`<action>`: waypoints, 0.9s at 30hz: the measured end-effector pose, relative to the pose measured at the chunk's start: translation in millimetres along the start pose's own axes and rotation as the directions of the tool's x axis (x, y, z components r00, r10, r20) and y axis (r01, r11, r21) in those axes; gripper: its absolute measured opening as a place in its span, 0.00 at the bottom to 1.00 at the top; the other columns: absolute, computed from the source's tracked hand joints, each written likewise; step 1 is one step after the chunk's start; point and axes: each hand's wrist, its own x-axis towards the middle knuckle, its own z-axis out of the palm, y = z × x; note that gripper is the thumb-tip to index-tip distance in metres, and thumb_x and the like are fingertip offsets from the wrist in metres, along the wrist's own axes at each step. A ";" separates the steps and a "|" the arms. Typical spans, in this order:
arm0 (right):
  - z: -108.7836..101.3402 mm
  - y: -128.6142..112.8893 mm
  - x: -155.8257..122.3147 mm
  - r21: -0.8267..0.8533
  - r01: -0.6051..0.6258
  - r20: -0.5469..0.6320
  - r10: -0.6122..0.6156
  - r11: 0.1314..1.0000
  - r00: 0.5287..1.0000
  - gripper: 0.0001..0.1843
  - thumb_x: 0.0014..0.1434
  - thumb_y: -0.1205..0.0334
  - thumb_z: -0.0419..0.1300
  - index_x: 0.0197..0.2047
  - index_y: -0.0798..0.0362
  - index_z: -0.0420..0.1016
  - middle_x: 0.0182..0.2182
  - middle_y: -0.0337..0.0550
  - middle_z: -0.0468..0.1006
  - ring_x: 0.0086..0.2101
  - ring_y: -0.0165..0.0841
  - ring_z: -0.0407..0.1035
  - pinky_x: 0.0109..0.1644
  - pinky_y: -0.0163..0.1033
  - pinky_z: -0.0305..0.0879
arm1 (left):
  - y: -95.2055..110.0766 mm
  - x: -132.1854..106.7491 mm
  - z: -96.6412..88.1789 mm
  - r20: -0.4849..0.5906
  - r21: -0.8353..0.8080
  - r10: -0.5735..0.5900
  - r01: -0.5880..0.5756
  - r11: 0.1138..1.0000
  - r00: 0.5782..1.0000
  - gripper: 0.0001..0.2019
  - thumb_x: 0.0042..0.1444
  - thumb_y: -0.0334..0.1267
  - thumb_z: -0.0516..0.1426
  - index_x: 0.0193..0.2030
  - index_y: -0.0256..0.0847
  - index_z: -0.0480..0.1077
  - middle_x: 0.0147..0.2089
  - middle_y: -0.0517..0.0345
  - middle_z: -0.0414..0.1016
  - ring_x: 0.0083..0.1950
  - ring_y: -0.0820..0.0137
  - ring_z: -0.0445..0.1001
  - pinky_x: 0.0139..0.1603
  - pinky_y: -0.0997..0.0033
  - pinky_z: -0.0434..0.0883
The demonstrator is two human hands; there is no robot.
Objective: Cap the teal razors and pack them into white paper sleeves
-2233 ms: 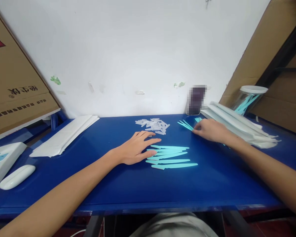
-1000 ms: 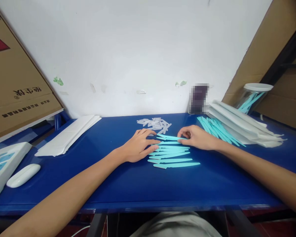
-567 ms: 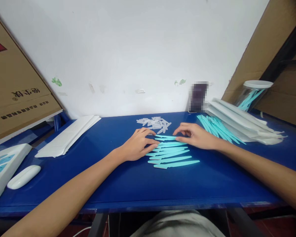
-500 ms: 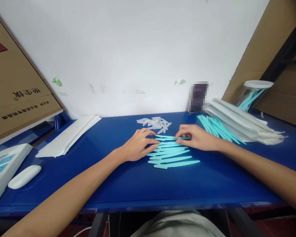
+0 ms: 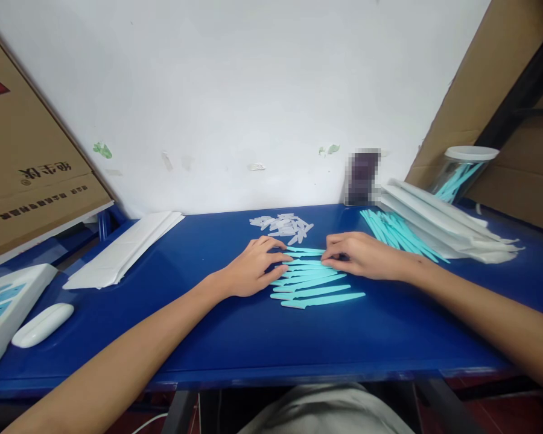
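Note:
Several turquoise eyebrow razors [image 5: 322, 299] lie in a row in front of me, roughly side by side, with their wider ends to the left. My left hand [image 5: 255, 267] rests at the left ends of the upper razors, fingers apart, thumb and fingertips touching them. At the right ends of the upper razors, my right hand [image 5: 362, 255] has its fingers curled and its thumb close to the index finger, pinching a razor handle. Its fingers partly hide those handles. Just beyond the razors is a small heap of translucent white blade caps [image 5: 286, 225].
A pile of turquoise razors [image 5: 396, 232] lies at right beside white plastic bags [image 5: 438, 217]. Behind stands a clear lidded jar [image 5: 459, 175] holding more. White sheets [image 5: 122, 250], a white oval case [image 5: 44, 325] and a white device [image 5: 13, 307] occupy the left. A phone-like dark object [image 5: 362, 178] leans against the wall.
My right hand has shifted slightly down and its fingers have drawn closer together at the razor ends. My left hand has stayed nearly still.

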 end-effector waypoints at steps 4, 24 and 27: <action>-1.2 -6.9 0.1 -0.233 0.059 0.025 -0.055 0.971 0.998 0.16 0.69 0.61 0.52 0.33 0.52 0.78 0.32 0.43 0.76 0.32 0.34 0.70 0.40 0.41 0.57 | -0.4 -0.5 0.4 -0.005 0.032 0.027 -0.027 0.999 1.000 0.20 0.74 0.45 0.45 0.62 0.43 0.72 0.64 0.45 0.68 0.66 0.56 0.63 0.63 0.52 0.62; -26.0 55.5 -21.5 -0.276 -0.725 -0.235 0.687 0.631 0.688 0.15 0.65 0.49 0.57 0.40 0.51 0.77 0.39 0.57 0.80 0.39 0.49 0.73 0.39 0.46 0.60 | -1.4 -1.5 -1.5 -0.025 0.029 0.023 -0.023 0.999 0.999 0.22 0.74 0.48 0.46 0.67 0.47 0.68 0.68 0.44 0.65 0.69 0.53 0.61 0.65 0.48 0.61; -33.2 84.3 -34.8 -0.267 -0.776 -0.217 0.749 0.571 0.626 0.14 0.63 0.52 0.60 0.32 0.53 0.76 0.36 0.59 0.79 0.37 0.48 0.72 0.38 0.47 0.59 | -4.2 -1.2 -2.8 -0.025 0.037 0.000 0.000 0.999 1.000 0.23 0.74 0.48 0.44 0.69 0.46 0.66 0.69 0.43 0.64 0.69 0.53 0.61 0.65 0.47 0.61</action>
